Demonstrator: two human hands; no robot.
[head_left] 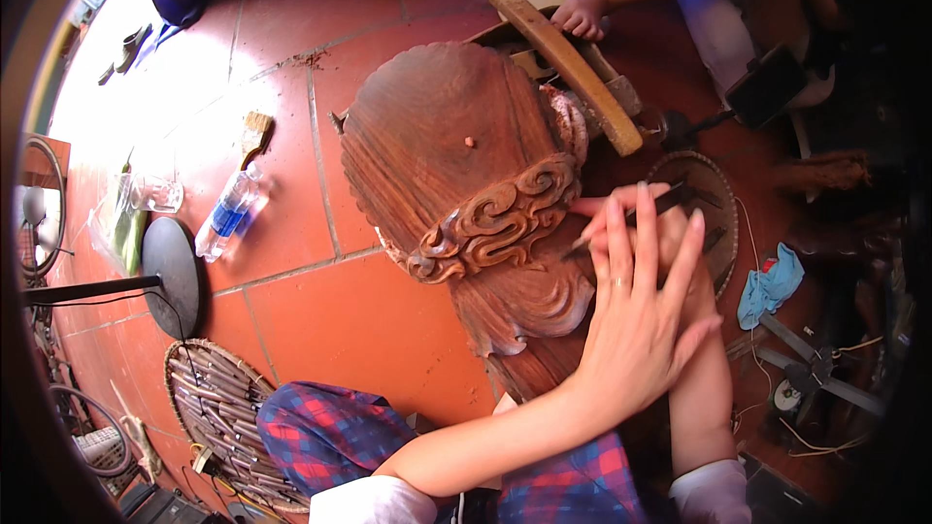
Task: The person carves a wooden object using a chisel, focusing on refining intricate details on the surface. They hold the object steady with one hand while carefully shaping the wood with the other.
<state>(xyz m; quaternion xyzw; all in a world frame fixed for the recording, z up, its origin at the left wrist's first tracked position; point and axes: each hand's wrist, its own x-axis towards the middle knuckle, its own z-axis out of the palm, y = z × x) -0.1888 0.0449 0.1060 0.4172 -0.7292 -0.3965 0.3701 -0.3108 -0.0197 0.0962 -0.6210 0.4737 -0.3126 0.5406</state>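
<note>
A brown carved wooden piece lies in front of me, with a smooth scalloped panel and a band of raised scrollwork. Over its right side, my right hand is closed round a slim dark-handled tool. The tool's tip points left toward the carving below the scrolls; its exact kind is unclear. My left hand crosses over the right hand with its fingers stretched and spread, hiding part of it. No object shows in the left hand. A small wood-coloured bit rests on the panel.
Another person's bare foot is beside a wooden bar at the back. Leftward are a water bottle, a brush and a black round base. A basket of sticks sits near-left, a blue cloth right.
</note>
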